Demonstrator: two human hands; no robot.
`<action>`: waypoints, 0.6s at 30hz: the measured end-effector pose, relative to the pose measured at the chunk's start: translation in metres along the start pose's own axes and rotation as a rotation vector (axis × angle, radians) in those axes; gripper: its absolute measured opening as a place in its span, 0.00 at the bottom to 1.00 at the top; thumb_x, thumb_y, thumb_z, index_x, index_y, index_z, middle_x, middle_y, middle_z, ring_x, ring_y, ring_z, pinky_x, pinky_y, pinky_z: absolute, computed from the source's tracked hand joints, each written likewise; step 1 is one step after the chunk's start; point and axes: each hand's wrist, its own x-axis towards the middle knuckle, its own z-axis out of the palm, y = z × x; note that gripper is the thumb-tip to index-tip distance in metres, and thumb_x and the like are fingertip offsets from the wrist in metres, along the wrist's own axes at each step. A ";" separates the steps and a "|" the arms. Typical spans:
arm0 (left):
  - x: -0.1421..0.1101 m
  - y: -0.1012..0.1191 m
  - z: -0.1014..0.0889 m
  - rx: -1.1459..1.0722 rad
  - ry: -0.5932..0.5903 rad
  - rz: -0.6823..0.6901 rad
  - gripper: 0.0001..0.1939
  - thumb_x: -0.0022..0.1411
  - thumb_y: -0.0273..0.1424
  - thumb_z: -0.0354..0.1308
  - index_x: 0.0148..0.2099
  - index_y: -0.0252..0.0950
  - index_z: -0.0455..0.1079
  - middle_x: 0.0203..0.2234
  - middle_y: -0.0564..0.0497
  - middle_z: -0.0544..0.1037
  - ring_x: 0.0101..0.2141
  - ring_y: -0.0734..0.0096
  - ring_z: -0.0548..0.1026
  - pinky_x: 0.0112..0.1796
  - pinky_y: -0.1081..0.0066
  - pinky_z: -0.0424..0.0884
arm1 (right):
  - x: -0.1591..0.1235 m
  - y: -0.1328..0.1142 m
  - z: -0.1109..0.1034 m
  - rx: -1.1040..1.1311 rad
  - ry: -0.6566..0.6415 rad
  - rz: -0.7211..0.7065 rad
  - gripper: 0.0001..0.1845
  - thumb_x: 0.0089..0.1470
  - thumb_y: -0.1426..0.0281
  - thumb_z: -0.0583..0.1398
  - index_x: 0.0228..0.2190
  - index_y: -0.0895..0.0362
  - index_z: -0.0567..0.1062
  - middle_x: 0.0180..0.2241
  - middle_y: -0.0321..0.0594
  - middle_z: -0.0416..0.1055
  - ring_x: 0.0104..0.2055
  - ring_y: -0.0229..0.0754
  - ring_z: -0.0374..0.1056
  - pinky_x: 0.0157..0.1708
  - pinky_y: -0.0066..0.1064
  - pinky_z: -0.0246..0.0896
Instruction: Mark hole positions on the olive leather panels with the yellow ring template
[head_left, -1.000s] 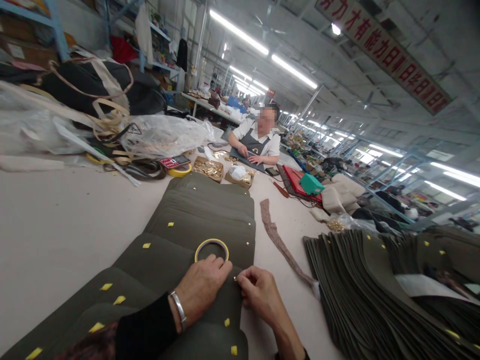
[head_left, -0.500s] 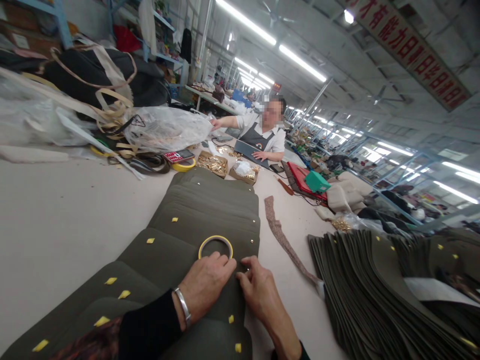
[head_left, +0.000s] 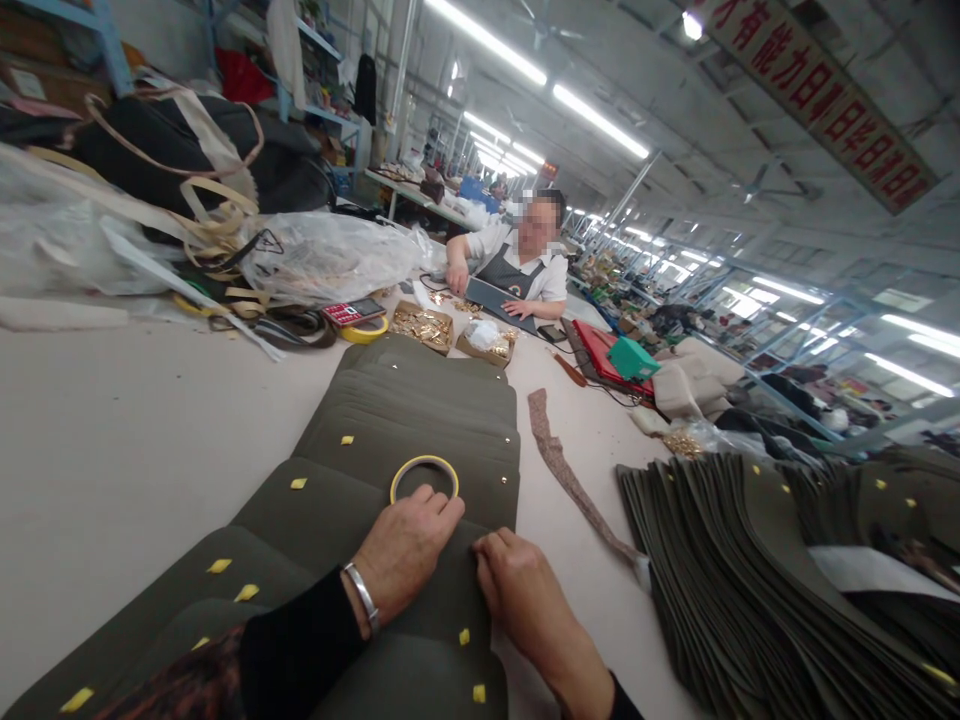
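My left hand point(head_left: 409, 535), with a metal bangle at the wrist, is closed on a roll of yellow tape point(head_left: 424, 461). The roll stands tilted over overlapping dark green panels point(head_left: 420, 400). Small yellow tape pieces point(head_left: 298, 484) stick to several panels, and tiny gold metal bits point(head_left: 504, 480) show near their right edge. Close by on the right, my right hand point(head_left: 529, 590) pinches thumb and fingers together at a panel's right edge. What lies between those fingertips is hidden.
A fanned stack of dark green panels point(head_left: 720, 580) lies at right, beyond a brown strip point(head_left: 562, 465). Boxes of gold hardware point(head_left: 421, 327) stand ahead. Across the table sits a co-worker point(head_left: 517, 265) with a dark panel. Plastic bags point(head_left: 337, 255) and straps crowd the left back.
My right hand's fingers parted beside the panel edge, then closed together there. My left hand keeps the tape roll. The co-worker reached toward the plastic bag and drew the arm partly back.
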 end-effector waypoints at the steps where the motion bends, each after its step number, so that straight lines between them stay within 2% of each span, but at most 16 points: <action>1: 0.000 0.000 0.000 -0.003 0.003 -0.001 0.12 0.63 0.18 0.46 0.39 0.36 0.67 0.33 0.48 0.74 0.36 0.63 0.69 0.36 0.66 0.69 | 0.004 -0.003 -0.001 -0.008 -0.032 0.060 0.11 0.54 0.82 0.54 0.30 0.60 0.75 0.29 0.44 0.74 0.30 0.42 0.72 0.32 0.28 0.64; 4: 0.001 -0.002 0.001 -0.010 -0.001 0.005 0.11 0.63 0.19 0.46 0.39 0.36 0.67 0.34 0.48 0.74 0.37 0.62 0.70 0.37 0.65 0.68 | 0.018 -0.009 -0.006 -0.024 -0.128 0.196 0.11 0.54 0.80 0.55 0.29 0.61 0.77 0.29 0.49 0.77 0.31 0.44 0.74 0.31 0.28 0.63; 7: 0.003 -0.004 0.002 -0.010 -0.001 0.011 0.10 0.63 0.20 0.47 0.40 0.36 0.67 0.34 0.48 0.74 0.38 0.61 0.70 0.39 0.64 0.68 | 0.031 -0.011 -0.010 -0.020 -0.198 0.249 0.12 0.50 0.79 0.56 0.27 0.61 0.79 0.29 0.53 0.78 0.33 0.48 0.75 0.31 0.30 0.61; 10: 0.004 -0.007 0.005 -0.007 0.026 0.017 0.10 0.65 0.22 0.46 0.40 0.36 0.68 0.32 0.47 0.74 0.37 0.61 0.70 0.38 0.64 0.69 | 0.036 -0.014 -0.016 0.007 -0.204 0.268 0.11 0.45 0.79 0.56 0.24 0.61 0.80 0.28 0.54 0.79 0.33 0.50 0.75 0.29 0.30 0.60; 14: 0.001 -0.013 0.007 -0.032 0.123 0.075 0.11 0.66 0.24 0.45 0.41 0.36 0.68 0.31 0.49 0.76 0.34 0.65 0.73 0.37 0.67 0.71 | 0.022 -0.017 -0.025 0.117 -0.203 0.205 0.13 0.43 0.81 0.56 0.21 0.60 0.80 0.26 0.51 0.79 0.30 0.47 0.75 0.29 0.29 0.59; 16: -0.001 -0.015 0.006 -0.061 0.190 0.141 0.12 0.68 0.24 0.43 0.44 0.37 0.68 0.33 0.49 0.77 0.35 0.69 0.75 0.38 0.71 0.72 | 0.011 -0.015 -0.025 0.227 -0.153 0.190 0.13 0.45 0.80 0.56 0.24 0.58 0.80 0.25 0.46 0.79 0.29 0.44 0.74 0.29 0.28 0.59; 18: -0.002 -0.015 0.005 -0.136 0.282 0.218 0.13 0.69 0.25 0.42 0.47 0.38 0.66 0.36 0.50 0.79 0.37 0.74 0.77 0.39 0.76 0.72 | 0.003 -0.011 -0.024 0.387 0.007 0.204 0.12 0.50 0.77 0.56 0.31 0.57 0.80 0.27 0.41 0.78 0.29 0.42 0.73 0.29 0.27 0.60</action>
